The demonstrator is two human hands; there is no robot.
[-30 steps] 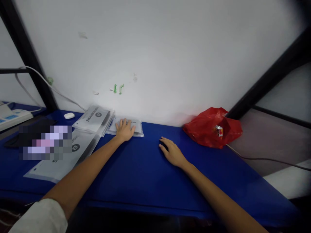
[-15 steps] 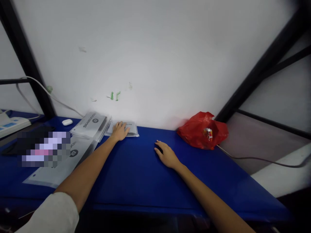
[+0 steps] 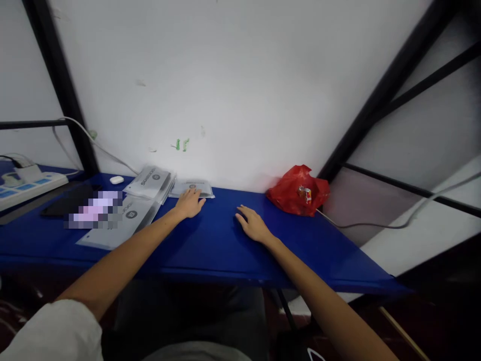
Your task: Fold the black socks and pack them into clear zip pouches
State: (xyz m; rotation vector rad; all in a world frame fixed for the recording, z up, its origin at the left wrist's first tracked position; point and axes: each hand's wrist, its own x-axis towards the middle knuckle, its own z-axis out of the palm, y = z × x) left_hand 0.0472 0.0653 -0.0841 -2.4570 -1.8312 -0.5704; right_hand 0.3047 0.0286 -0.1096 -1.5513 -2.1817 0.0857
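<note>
My left hand (image 3: 190, 203) lies flat with its fingers stretched out, fingertips over the near edge of a small frosted zip bag (image 3: 203, 188) by the wall. Part of that bag is hidden under the fingers. My right hand (image 3: 253, 224) rests on the blue tabletop (image 3: 221, 245) with nothing in it, its fingers loosely apart. To the left of my left hand is a stack of frosted zip bags (image 3: 148, 181) with dark lettering. A larger printed bag (image 3: 126, 220) lies in front of the stack, partly behind my left forearm.
A crumpled red plastic bag (image 3: 289, 193) with a small shiny packet (image 3: 305, 194) sits at the right rear. On the left are a white earbud case (image 3: 116, 179), a dark flat object (image 3: 65, 202) and a white power strip (image 3: 33, 188). Black frame posts rise at both sides.
The view has tilted down and shifted, so more of the table's front edge shows. My left hand has drawn back from the small bag's middle to its near edge. My right hand stays on the table.
</note>
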